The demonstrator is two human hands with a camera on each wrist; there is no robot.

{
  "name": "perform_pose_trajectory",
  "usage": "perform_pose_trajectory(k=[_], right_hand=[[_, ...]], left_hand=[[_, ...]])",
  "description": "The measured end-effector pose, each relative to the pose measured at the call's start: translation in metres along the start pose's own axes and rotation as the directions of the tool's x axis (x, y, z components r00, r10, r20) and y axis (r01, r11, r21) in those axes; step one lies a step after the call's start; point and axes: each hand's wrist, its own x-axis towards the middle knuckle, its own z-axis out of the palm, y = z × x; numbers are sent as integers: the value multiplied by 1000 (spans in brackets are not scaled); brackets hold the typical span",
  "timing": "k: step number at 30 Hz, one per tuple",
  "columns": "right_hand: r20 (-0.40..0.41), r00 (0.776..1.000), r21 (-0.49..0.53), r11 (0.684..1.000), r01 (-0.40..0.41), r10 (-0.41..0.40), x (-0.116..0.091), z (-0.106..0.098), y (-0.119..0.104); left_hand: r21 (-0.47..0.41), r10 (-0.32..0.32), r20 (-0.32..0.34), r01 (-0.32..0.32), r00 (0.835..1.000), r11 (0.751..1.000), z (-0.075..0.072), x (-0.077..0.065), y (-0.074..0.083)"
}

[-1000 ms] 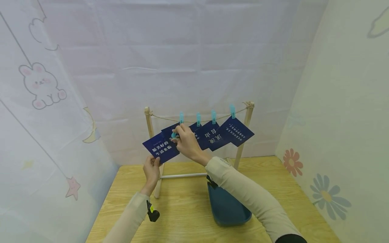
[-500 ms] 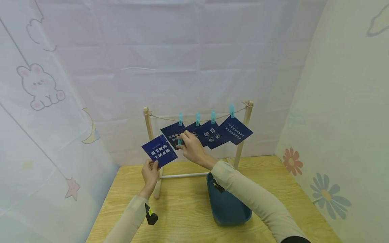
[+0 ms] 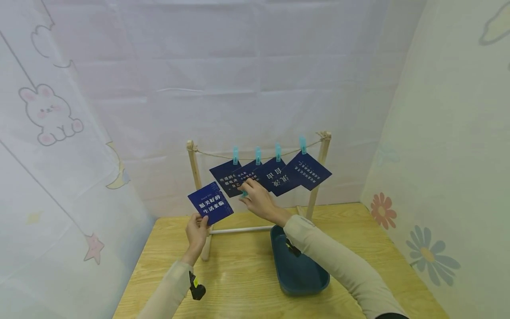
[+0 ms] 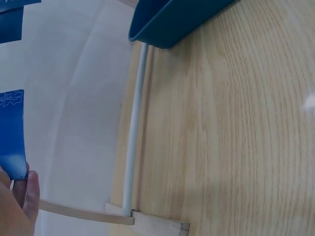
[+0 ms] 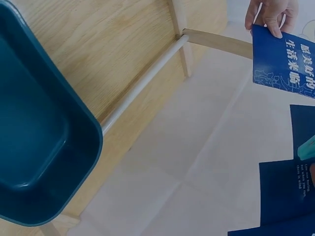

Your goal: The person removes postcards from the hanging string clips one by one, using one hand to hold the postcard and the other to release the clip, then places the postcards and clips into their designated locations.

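My left hand [image 3: 197, 234] pinches the lower corner of a dark blue card [image 3: 210, 203] with white lettering, thumb in front. That card is apart from the line, left of and below the leftmost hanging card [image 3: 225, 173]. A light blue clothespin [image 3: 245, 193] is pinched in my right hand [image 3: 260, 200], in front of the hanging cards. The right wrist view shows the clothespin [image 5: 307, 148] at its right edge, with most of that hand outside the frame. Several blue cards hang overlapping from a twine line [image 3: 215, 155], each under a light blue clothespin [image 3: 235, 155].
A wooden stand carries the line between its left post [image 3: 194, 166] and right post [image 3: 320, 173]. A white crossbar [image 3: 241, 230] joins them low down. A dark teal bin [image 3: 300, 290] sits on the wooden table [image 3: 239, 274], under my right forearm. A pale cloth wall stands behind.
My right hand has moved right and down with the clothespin, away from the held card. The held card has turned slightly and lowered, separating from the hanging card it overlapped.
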Motion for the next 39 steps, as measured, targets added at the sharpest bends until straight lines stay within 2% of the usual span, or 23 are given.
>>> perform_pose_trajectory(k=[5, 13, 25, 31, 39], right_hand=[[68, 997, -13, 1000, -27, 28, -8, -1, 6], [133, 989, -46, 997, -59, 65, -19, -1, 15], [178, 979, -57, 994, -91, 100, -34, 0, 26], [174, 980, -72, 993, -88, 99, -43, 4, 34], [166, 983, -73, 995, -68, 80, -57, 7, 45]], left_hand=[[2, -24, 28, 24, 999, 1000, 0, -3, -4], [33, -10, 33, 9, 999, 999, 0, -10, -12], [25, -20, 69, 18, 997, 1000, 3, -19, -15], [-15, -49, 90, 50, 995, 999, 7, -21, -18], [-16, -60, 141, 63, 988, 998, 7, -26, -21]])
